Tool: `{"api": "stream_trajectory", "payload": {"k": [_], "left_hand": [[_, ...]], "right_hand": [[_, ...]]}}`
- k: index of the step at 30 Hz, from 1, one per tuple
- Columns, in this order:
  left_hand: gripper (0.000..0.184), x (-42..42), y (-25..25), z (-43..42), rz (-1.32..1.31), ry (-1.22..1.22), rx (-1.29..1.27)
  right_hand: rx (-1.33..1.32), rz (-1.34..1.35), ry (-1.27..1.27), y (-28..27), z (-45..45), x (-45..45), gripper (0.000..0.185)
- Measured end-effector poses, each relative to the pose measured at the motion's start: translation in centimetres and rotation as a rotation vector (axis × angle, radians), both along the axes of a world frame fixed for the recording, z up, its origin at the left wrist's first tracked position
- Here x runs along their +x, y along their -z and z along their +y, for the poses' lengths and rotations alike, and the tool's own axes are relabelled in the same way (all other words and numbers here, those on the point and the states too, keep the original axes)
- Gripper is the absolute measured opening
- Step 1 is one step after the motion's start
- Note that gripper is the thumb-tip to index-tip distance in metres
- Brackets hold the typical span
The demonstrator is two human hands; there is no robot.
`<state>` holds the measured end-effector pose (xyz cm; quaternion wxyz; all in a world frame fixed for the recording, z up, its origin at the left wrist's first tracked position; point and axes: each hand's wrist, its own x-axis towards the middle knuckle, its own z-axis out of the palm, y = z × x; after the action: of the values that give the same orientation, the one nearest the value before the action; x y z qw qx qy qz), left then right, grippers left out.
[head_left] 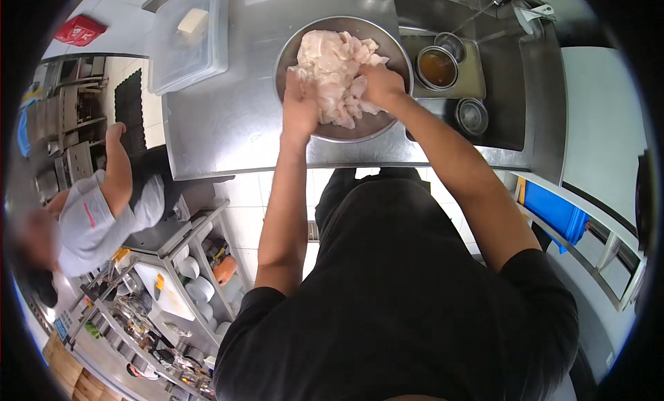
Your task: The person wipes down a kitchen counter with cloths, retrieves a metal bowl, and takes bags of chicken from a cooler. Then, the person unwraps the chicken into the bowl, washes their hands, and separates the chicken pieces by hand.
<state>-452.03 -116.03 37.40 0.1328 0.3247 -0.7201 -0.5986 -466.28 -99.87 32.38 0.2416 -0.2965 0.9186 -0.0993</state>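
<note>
A wide metal bowl [366, 132] stands on the steel counter and holds a heap of pale raw meat [329, 58], which looks like chicken. Inside the bowl, my left hand [300, 107] is against the left side of the heap, its fingers partly hidden by the meat. My right hand [382, 86] presses into the right side, with its fingertips sunk among the pieces. Whether either hand grips a piece cannot be made out.
Left of the bowl is a clear plastic container [187, 48] with a pale block inside. On the right, a sink [512, 89] holds small metal bowls [436, 67], one with brown liquid. Another person [97, 214] is at the far left, near shelves of dishes.
</note>
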Motion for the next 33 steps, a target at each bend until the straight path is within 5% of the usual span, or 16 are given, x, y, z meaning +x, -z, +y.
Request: {"api": "stream_trajectory", "payload": {"k": [4,7,8,10,13,14,18,21,24,25,31,33], "left_hand": [[0.070,2.2,-3.4,2.4,-0.063,0.064,-0.905],[0.061,3.0,-4.7,3.8,-0.030,0.312,-0.434],[0.063,2.5,-5.8,4.5,-0.203,0.422,-0.102],[0.069,1.6,-3.2,6.4,-0.371,0.546,-0.321],[0.073,-0.3,3.5,7.4,-0.475,0.614,-0.571],[0.071,-1.2,4.3,7.6,-0.505,0.606,-0.611],[0.060,-3.3,8.4,7.5,-0.521,0.566,-0.663],[0.058,-3.9,6.3,6.9,-0.576,0.597,-0.387],[0.050,-2.8,5.1,6.9,-0.328,0.582,-0.387],[0.052,-2.8,4.5,6.9,-0.302,0.543,-0.210],[0.065,-3.1,-0.1,7.0,0.062,0.319,0.514],[0.069,-3.1,-2.1,6.7,0.016,0.341,0.384]], "right_hand": [[-0.094,-0.198,0.032,-0.9,0.7,-1.9,0.050],[-0.260,-0.411,0.204,-3.7,1.7,-2.3,0.046],[-0.257,-0.433,0.152,-4.8,1.7,-2.2,0.051],[-0.255,-0.475,0.053,-6.6,1.9,-1.5,0.060],[-0.172,0.006,-0.064,-2.4,3.4,2.0,0.066],[-0.137,0.005,-0.120,1.0,3.6,2.2,0.075],[-0.019,-0.017,-0.072,-0.2,1.3,1.8,0.070],[-0.075,-0.243,-0.123,-0.8,0.5,-0.5,0.061],[-0.327,-0.301,-0.161,-2.7,1.5,-2.2,0.056],[-0.425,-0.331,-0.189,-4.3,1.9,-2.1,0.056],[-0.571,-0.438,0.245,-7.1,2.3,-1.7,0.040],[-0.593,-0.440,0.279,-7.1,2.4,-1.2,0.039]]}}
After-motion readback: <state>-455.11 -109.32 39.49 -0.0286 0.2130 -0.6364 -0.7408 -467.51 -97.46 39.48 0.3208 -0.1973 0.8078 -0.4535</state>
